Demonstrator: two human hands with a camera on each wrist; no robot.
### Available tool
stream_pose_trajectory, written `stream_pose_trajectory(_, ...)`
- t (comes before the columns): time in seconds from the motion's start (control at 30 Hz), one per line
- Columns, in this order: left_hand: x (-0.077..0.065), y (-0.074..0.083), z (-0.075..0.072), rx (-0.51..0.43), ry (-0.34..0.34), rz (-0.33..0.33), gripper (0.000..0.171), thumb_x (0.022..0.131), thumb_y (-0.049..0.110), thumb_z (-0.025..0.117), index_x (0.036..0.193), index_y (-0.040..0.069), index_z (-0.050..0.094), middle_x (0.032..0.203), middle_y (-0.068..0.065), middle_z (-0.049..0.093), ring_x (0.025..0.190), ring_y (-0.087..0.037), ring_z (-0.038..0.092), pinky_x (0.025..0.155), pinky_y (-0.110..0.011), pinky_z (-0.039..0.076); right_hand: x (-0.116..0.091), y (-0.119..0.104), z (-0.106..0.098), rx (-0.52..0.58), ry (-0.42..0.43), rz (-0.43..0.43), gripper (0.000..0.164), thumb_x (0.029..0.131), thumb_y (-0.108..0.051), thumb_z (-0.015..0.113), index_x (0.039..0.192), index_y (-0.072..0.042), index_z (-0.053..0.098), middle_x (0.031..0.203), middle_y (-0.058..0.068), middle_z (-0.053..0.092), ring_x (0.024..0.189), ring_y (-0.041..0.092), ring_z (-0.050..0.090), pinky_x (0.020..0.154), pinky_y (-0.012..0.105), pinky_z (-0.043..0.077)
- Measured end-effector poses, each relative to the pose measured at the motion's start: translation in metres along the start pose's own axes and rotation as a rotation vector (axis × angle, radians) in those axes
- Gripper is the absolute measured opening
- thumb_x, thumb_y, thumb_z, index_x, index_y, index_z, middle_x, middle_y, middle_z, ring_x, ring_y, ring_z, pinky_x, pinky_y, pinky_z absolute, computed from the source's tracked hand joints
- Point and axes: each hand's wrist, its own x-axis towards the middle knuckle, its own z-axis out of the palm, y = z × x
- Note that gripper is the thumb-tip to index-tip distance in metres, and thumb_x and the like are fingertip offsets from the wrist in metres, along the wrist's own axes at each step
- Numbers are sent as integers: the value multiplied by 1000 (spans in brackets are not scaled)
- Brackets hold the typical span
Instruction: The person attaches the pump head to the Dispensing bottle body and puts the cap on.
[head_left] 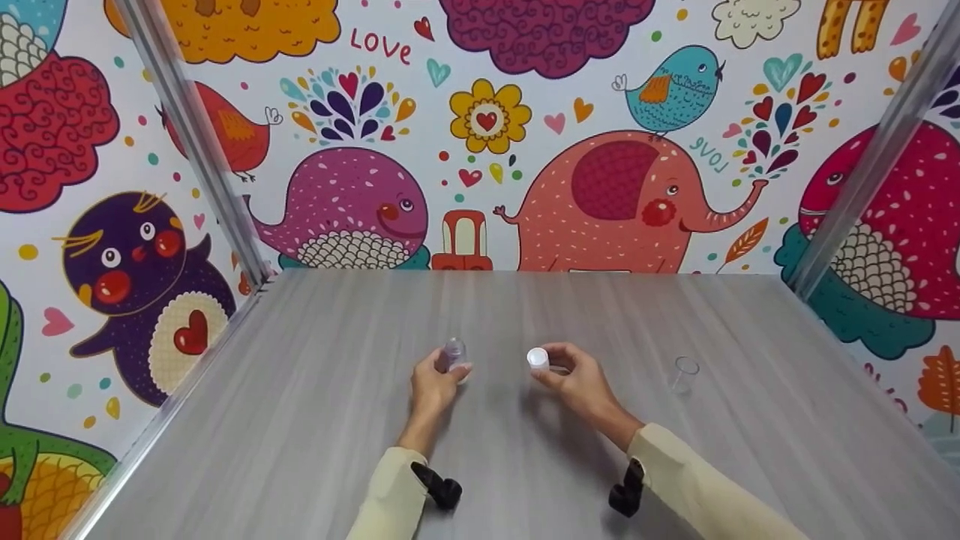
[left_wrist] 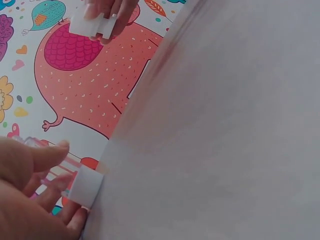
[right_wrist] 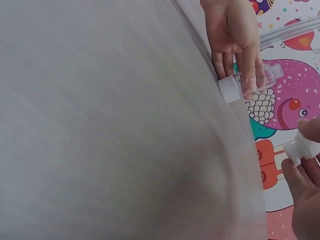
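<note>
My left hand (head_left: 433, 388) holds a small clear bottle (head_left: 456, 349) upright near the middle of the table, thumb on one side and fingers on the other. Its neck is uncovered, and a white base (left_wrist: 86, 186) forms its lower end, down at the tabletop. To the right, my right hand (head_left: 583, 384) pinches a white bottle top (head_left: 538, 358) between thumb and fingers, raised over the table. That top has a stepped shape in the right wrist view, and its round end faces the head camera. A gap separates bottle and top.
A clear, cup-like cylinder (head_left: 684, 376) stands on the table to the right of my right hand. The grey wood-grain table (head_left: 345, 420) ends at a wall (head_left: 465, 172) printed with cartoon animals. Metal posts (head_left: 196, 142) rise at the back corners.
</note>
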Motion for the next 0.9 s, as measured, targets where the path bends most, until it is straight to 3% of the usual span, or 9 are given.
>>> stream_pose_trajectory(0.3,-3,-2,2,-6,4,-14,44,89,15,74,129,2,63,131,-19,67,124,-35,62,108,-49,43,0,-6,10,-17,1,-38,33,83,-3,79,114,-3,67,114,16,72,104,28,70,85,31,57)
stream_pose_trajectory(0.5,0,-4,5,-19,30,64,44,84,7,77,124,-7,64,120,-26,70,114,-37,66,101,-47,49,0,-7,16,-58,-20,-42,34,85,-6,78,117,-7,66,117,13,71,105,27,70,89,39,58)
stream_pose_trajectory(0.9,-2,-2,1,-2,35,56,44,85,11,77,125,-3,65,122,-24,70,115,-36,66,103,-49,47,5,-13,30,-22,-20,-67,33,83,-4,79,114,-4,67,115,17,71,102,32,72,83,34,59)
